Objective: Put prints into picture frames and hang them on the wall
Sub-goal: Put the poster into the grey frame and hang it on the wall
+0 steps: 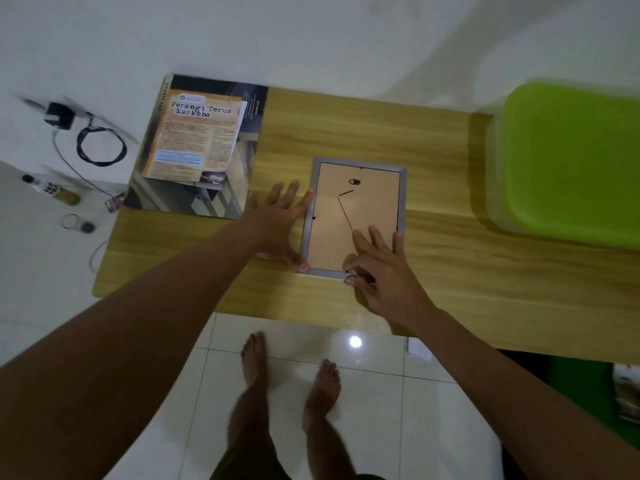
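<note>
A grey picture frame [349, 188] lies face down on the wooden table [450, 271], its tan backing board and small black hanger showing. My left hand [280, 220] lies flat beside the frame's left edge, fingers straight, index tip and thumb touching the rim. My right hand [381, 268] rests on the frame's lower right corner, fingers spread on the backing, thumb at the bottom rim. An orange print [197, 136] headed "Perangi Terus Narkoba" lies on a large dark print [194, 195] at the table's left end.
A lime-green plastic lid or box [571, 161] occupies the table's right end. On the white floor to the left are a black charger with coiled cable [100, 143], small bottles [52, 190] and caps. My bare feet [287, 372] stand on white tiles before the table.
</note>
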A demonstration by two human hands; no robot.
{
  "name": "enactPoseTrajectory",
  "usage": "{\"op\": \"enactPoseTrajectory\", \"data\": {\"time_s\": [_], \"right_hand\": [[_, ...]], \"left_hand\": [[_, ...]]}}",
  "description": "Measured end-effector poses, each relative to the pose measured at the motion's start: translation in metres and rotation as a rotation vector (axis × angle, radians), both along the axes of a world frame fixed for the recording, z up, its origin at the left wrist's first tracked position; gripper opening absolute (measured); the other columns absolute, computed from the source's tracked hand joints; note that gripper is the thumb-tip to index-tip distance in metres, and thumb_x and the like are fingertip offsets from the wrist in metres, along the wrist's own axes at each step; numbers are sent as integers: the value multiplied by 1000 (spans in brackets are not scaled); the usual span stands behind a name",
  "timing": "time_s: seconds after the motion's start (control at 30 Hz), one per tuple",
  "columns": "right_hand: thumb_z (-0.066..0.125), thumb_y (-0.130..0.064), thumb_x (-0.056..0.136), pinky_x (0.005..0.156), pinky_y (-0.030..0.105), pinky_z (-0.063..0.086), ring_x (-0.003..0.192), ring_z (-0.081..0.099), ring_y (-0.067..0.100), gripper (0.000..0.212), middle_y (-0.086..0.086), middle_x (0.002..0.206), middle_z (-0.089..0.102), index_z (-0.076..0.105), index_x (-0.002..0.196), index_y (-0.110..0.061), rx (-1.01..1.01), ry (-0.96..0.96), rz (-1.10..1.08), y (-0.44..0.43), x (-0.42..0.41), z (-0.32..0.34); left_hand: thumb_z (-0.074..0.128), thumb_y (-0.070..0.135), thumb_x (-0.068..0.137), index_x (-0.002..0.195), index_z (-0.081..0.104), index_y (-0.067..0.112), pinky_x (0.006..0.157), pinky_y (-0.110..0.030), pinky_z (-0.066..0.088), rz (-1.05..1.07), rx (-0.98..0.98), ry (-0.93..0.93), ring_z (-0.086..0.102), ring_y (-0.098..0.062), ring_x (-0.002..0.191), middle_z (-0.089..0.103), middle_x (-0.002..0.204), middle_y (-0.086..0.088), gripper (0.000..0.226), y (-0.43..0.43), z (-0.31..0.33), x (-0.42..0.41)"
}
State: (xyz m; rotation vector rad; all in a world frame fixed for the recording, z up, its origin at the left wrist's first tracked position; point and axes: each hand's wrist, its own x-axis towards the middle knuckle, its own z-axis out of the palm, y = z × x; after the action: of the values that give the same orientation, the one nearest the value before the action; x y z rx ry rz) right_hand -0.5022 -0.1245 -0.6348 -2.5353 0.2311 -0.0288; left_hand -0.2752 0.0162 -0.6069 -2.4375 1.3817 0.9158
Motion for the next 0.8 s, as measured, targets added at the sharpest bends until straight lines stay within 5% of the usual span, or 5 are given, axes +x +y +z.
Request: {"op": "enactPoseTrajectory", "data": {"time_s": [0.4,0.57,0.67,0.8], "right_hand": [[66,-26,91,117,65,-2,150,11,31,7,4,154,41,63,97,-23,6,26,4,1,1,2],[46,-58,95,121,56,5,151,12,22,49,-1,159,31,52,135,-29,-83,93,-22,-6,7,13],[44,-54,96,119,56,15,146,27,30,55,7,152,42,50,137,-18,-203,23,-79,-18,39,22],[47,-44,100,118,51,18,146,26,31,54,11,154,37,44,145,-14,-186,89,0,-27,89,26]], "left_hand": [[73,78,51,146,-29,36,114,-65,-1,10,-17,1,-25,-29,145,-31,157,1,145,1,2,-1],[73,78,49,148,-25,34,115,-63,-1,8,-64,-42,-22,-31,146,-27,159,-3,147,3,1,0],[73,81,45,147,-28,35,113,-66,-4,23,-49,-38,-26,-35,144,-32,157,-5,151,1,-1,3],[72,83,42,144,-31,37,112,-66,-6,24,-50,-15,-29,-35,143,-34,156,-4,152,1,-5,4]]}}
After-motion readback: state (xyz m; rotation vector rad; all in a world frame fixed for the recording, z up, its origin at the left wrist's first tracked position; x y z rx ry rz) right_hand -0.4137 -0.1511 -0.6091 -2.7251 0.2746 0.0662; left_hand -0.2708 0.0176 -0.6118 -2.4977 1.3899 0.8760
